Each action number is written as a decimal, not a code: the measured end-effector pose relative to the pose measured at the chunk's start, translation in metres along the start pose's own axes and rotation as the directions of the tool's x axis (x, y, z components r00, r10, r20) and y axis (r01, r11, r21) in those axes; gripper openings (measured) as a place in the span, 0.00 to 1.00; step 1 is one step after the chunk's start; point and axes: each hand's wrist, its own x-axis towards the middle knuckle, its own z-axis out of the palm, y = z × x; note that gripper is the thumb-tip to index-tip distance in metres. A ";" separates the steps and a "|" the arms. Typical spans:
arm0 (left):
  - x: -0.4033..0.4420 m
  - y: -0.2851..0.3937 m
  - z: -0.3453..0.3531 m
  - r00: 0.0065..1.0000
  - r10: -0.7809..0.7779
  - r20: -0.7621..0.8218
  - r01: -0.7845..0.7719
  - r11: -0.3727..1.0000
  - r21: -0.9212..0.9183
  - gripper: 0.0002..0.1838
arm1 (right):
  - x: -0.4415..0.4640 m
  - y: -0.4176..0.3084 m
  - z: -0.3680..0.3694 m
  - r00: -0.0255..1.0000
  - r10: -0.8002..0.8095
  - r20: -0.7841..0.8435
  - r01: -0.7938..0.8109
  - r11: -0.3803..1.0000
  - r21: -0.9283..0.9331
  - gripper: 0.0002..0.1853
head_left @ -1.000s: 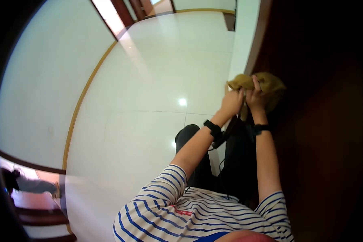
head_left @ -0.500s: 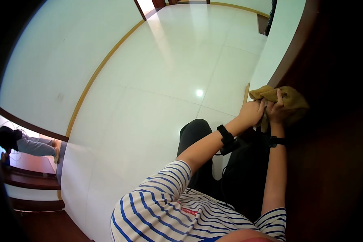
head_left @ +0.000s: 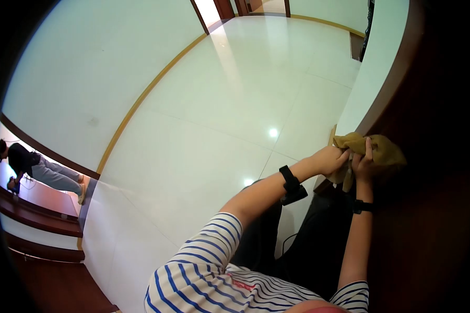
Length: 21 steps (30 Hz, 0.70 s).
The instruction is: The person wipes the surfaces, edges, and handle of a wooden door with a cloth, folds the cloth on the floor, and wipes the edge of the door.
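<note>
A mustard-brown cloth (head_left: 389, 155) is bunched up at the right of the view, beside a dark wooden surface. My left hand (head_left: 330, 159) reaches across from the left, its fingers closed on the near-left part of the cloth. My right hand (head_left: 364, 164) grips the same cloth from below, with one finger lying up over a fold. The two hands nearly touch. A loose end of the cloth hangs between them. Black bands sit on both wrists. Folds hide some of the right fingers.
The dark wooden surface (head_left: 428, 224) fills the right side, next to a pale wall (head_left: 376, 78). Shiny white floor tiles (head_left: 219, 115) stretch ahead. At the far left, another person (head_left: 47, 169) bends forward in a doorway. My knees are below the hands.
The whole view has shifted, so the cloth and hands appear slightly lower. My hands still hold the cloth. The person in the doorway shows more fully.
</note>
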 end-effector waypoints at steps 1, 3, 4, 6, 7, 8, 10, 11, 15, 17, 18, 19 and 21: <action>0.001 -0.001 -0.012 0.994 -0.016 0.112 0.022 0.999 -0.048 0.24 | 0.006 -0.004 -0.007 1.000 -0.020 0.018 0.022 0.995 -0.097 0.23; 0.006 -0.017 -0.015 0.963 -0.078 0.257 0.114 0.985 -0.130 0.26 | 0.005 -0.008 -0.014 0.996 -0.017 0.086 0.036 0.975 -0.218 0.21; 0.007 -0.018 -0.024 0.968 -0.026 0.251 0.034 0.999 -0.026 0.24 | 0.003 -0.005 -0.013 0.994 -0.004 0.113 0.028 0.978 -0.208 0.21; 0.013 -0.030 -0.027 0.961 -0.078 0.264 0.078 0.997 0.010 0.23 | -0.011 0.009 -0.007 0.989 -0.076 0.124 0.091 0.989 -0.116 0.20; 0.018 -0.035 -0.027 0.951 -0.089 0.295 0.087 0.996 0.022 0.23 | -0.021 0.017 -0.006 0.981 -0.090 0.169 0.112 0.986 -0.122 0.22; 0.015 -0.043 -0.025 0.940 -0.103 0.326 0.101 0.995 0.024 0.23 | -0.032 0.023 -0.001 0.969 -0.086 0.233 0.113 0.988 -0.102 0.22; 0.009 -0.063 -0.011 0.916 -0.126 0.380 0.142 0.990 -0.015 0.24 | -0.054 0.033 -0.003 0.919 -0.125 0.373 0.152 0.987 -0.043 0.25; 0.003 -0.074 -0.010 0.913 -0.119 0.390 0.146 0.988 -0.042 0.24 | -0.059 0.029 -0.006 0.908 -0.123 0.401 0.154 0.987 -0.045 0.25; -0.032 -0.119 -0.004 0.834 -0.310 0.457 0.415 0.898 -0.149 0.31 | -0.048 -0.003 0.000 0.768 -0.115 0.630 0.192 0.980 -0.055 0.21; -0.048 -0.141 0.002 0.793 -0.408 0.451 0.592 0.691 -0.416 0.34 | -0.045 -0.007 0.009 0.693 -0.147 0.706 0.132 0.988 0.076 0.16; -0.055 -0.152 -0.001 0.770 -0.442 0.460 0.638 0.540 -0.549 0.35 | -0.040 -0.010 0.016 0.689 -0.145 0.710 0.132 0.989 0.073 0.16; -0.061 -0.151 0.005 0.781 -0.475 0.406 0.621 0.519 -0.588 0.36 | -0.042 -0.009 0.014 0.679 -0.111 0.725 0.074 0.994 0.082 0.16; -0.071 -0.166 0.015 0.825 -0.461 0.327 0.556 0.559 -0.615 0.35 | -0.051 -0.015 0.026 0.669 -0.073 0.740 0.003 0.995 0.095 0.16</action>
